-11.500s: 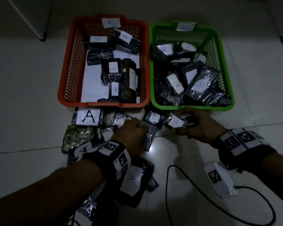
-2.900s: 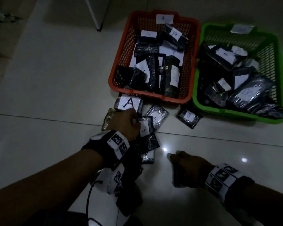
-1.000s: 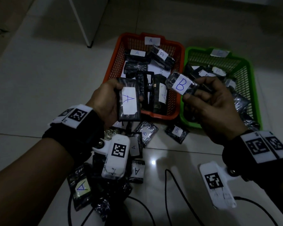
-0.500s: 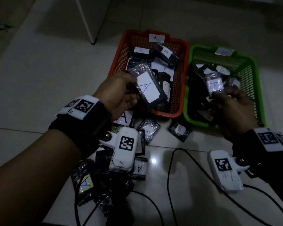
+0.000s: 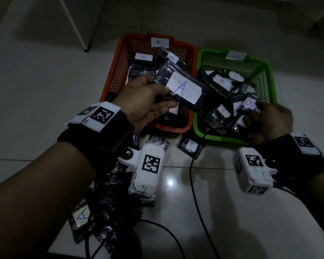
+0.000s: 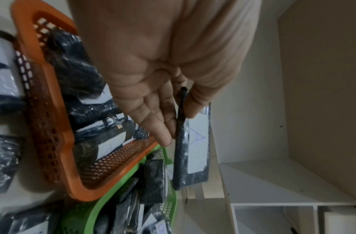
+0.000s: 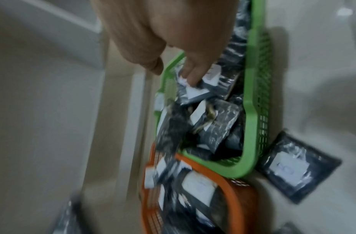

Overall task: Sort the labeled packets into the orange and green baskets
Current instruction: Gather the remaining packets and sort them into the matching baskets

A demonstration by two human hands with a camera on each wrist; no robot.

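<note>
A: Head view, left hand?
B: Pinching the A packet mid-frame, over the orange basket.
A: Right hand?
B: Gripping the B packet, right of centre, inside the green basket.

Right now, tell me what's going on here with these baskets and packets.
A person is sorting dark plastic packets with white paper labels. The left hand pinches a packet marked A, holding it above the orange plastic basket, which carries an A tag. The right hand holds a small packet marked B over the green plastic basket, not yet dropped. Both baskets already hold many packets. More wait on the tiled floor, including a B packet just in front of the baskets.
</note>
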